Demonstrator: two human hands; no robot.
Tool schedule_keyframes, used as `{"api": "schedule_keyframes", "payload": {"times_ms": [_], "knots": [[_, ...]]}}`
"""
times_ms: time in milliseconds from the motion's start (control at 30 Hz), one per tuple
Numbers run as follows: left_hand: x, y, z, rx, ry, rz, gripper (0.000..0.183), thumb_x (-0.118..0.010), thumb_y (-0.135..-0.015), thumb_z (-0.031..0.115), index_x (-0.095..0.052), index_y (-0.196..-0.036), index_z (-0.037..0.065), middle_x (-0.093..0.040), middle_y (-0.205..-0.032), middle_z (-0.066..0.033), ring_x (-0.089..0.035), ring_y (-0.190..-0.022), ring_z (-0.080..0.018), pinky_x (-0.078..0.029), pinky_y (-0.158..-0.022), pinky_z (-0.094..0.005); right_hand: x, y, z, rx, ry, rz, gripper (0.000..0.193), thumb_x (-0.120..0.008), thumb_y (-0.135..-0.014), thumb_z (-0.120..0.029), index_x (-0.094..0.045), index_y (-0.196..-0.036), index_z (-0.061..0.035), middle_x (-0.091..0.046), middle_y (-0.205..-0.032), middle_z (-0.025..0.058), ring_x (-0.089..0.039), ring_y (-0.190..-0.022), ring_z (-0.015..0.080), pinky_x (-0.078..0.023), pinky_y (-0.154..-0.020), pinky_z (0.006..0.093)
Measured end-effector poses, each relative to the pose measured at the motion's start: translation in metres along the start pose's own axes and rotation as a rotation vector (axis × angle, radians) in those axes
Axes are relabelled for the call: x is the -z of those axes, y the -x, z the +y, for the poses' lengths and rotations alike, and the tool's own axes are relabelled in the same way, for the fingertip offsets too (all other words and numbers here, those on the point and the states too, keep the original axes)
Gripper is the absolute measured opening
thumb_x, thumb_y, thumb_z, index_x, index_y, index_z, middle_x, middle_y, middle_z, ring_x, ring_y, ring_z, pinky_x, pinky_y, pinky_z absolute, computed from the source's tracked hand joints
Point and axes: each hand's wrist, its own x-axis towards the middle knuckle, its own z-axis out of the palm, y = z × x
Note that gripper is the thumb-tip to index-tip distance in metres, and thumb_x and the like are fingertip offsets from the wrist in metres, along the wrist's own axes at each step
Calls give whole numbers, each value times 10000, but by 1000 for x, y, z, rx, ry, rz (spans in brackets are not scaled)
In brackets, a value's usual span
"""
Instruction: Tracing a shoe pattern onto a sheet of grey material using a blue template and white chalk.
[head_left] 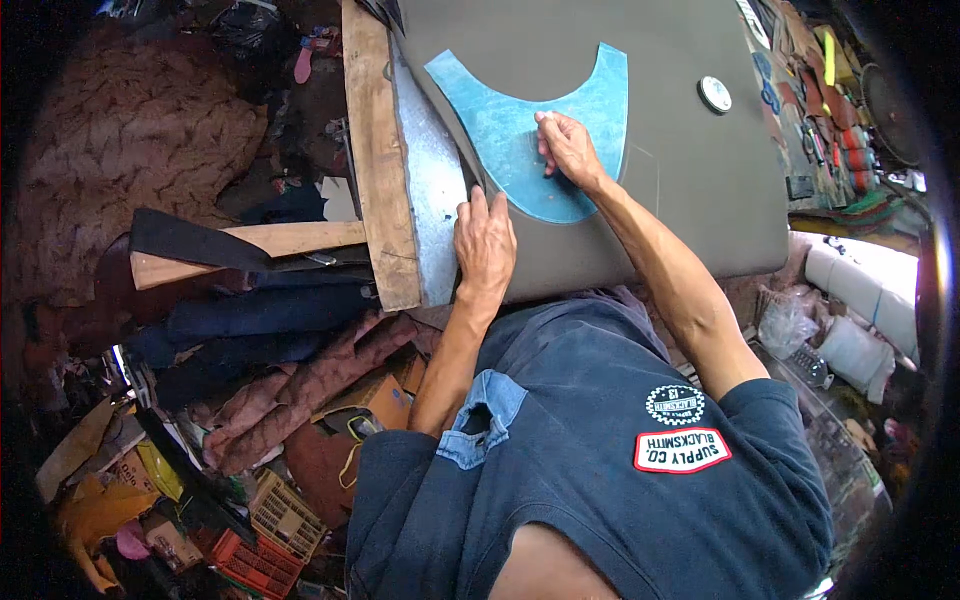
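A U-shaped blue template (545, 195) lies flat on a dark grey-green sheet (700, 200), its two arms pointing away from me. My right hand (568, 150) is over the middle of the template with its fingers curled together. Whatever it may hold is hidden or too small to name. At the left edge of the sheet, close to the template's lower left curve, my left hand (486, 243) rests with its fingers stretched forward and back of the hand up. Under that edge a strip of pale metal surface (432, 190) shows. A small round tin (715, 94) sits on the sheet at right.
A wooden board (385, 160) borders the work surface at left, and a dark strip lies over a wooden piece (300, 238) sticking out there. Brown material (120, 150) fills the far left. Crates (258, 560) stand low left; tools and rolls (855, 155) lie at right.
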Motion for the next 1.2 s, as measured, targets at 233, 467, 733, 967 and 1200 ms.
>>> {"api": "schedule_keyframes", "payload": {"times_ms": [233,467,733,967,1200], "knots": [[8,-2,-12,17,113,24,364,-627,-796,-22,-650,-1159,-21,-596,-1195,-273,-590,-1015,-392,-500,-889,-434,0,5,-1,8,-9,-14,437,-506,-1001,-434,-536,-766,-66,-517,-631,-4,-488,-484,86,-431,-446,249],[16,2,5,17,90,-50,337,-618,-845,79,-635,-1161,-37,-519,-1268,-323,-559,-1002,-392,-490,-876,-451,-1,2,0,-2,-14,-16,405,-514,-1003,-419,-515,-750,-103,-494,-618,-20,-443,-463,68,-434,-420,239],[29,-4,16,68,69,-269,441,-682,-860,227,-588,-1221,-10,-417,-1356,-343,-519,-1050,-389,-464,-901,-458,-4,6,-1,-114,-52,30,405,-514,-1006,-387,-533,-749,-73,-516,-628,-2,-467,-471,75,-427,-429,241],[20,-19,-3,104,170,-271,433,-728,-833,244,-629,-1192,23,-478,-1272,-327,-530,-1064,-429,-471,-906,-458,-7,7,-1,-118,-27,98,390,-524,-1012,-339,-544,-739,-61,-535,-610,-1,-474,-458,72,-405,-425,238],[9,-28,-13,101,278,-163,352,-753,-816,184,-641,-1113,30,-494,-1178,-280,-522,-1057,-436,-444,-900,-468,-6,10,-1,-92,88,140,391,-530,-1014,-305,-539,-714,-54,-542,-597,-2,-484,-467,66,-398,-429,255]]}}
